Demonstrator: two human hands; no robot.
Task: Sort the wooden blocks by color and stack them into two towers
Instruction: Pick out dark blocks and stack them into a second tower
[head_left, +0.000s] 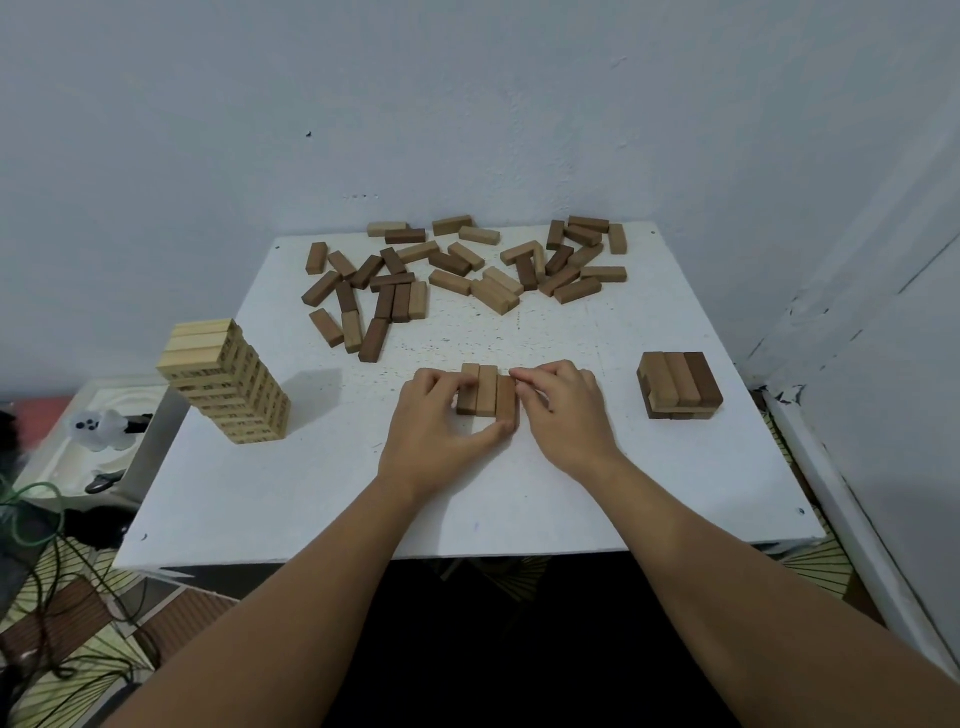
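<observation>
Fingers of my left hand curl against the left side of a row of three blocks, with the thumb bent round the near end of the rightmost block. Fingers of my right hand curl against the right side of the same row, so both hands grip it between them. I cannot tell how far the right thumb reaches, as the hand hides it.

Row detail: three rectangular wooden bars, smooth-faced, laid side by side and touching, flat on the white table. The rightmost bar sits slightly nearer me than the other two.

Right of the hands, well apart, stands a low stack: its top layer holds two mid-brown bars and one dark bar, and the layers beneath are mostly hidden. Beyond the hands, along the far edge, lies a loose scatter of blocks in pale, mid-brown and dark wood, some overlapping. At the left edge stands a tall tower of pale blocks with dark printed marks I cannot read.

The tabletop is speckled and pitted near its middle.
</observation>
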